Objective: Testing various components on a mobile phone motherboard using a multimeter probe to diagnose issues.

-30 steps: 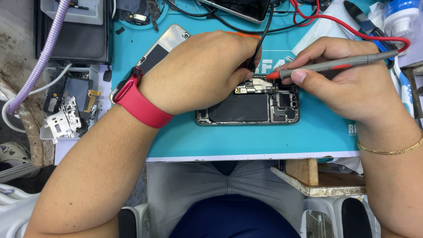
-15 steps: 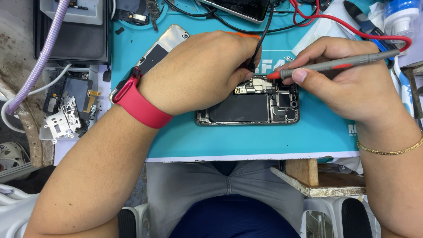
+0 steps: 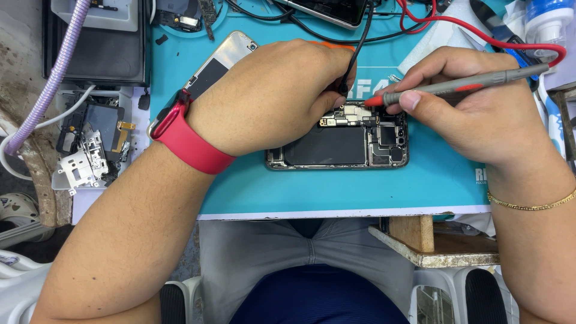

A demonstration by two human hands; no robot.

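An opened phone lies on a teal work mat, its black battery and circuit board exposed. My left hand, with a red watch band at the wrist, pinches a black probe whose tip meets the board near the phone's top edge. My right hand holds a grey probe with a red tip like a pen, its point touching the board just right of the black one. A gold bracelet circles my right wrist.
A silver phone back lies under my left wrist. Loose phone parts and metal brackets sit left of the mat. Red and black leads run to the top. A purple braided hose, a white-capped bottle and another device stand around.
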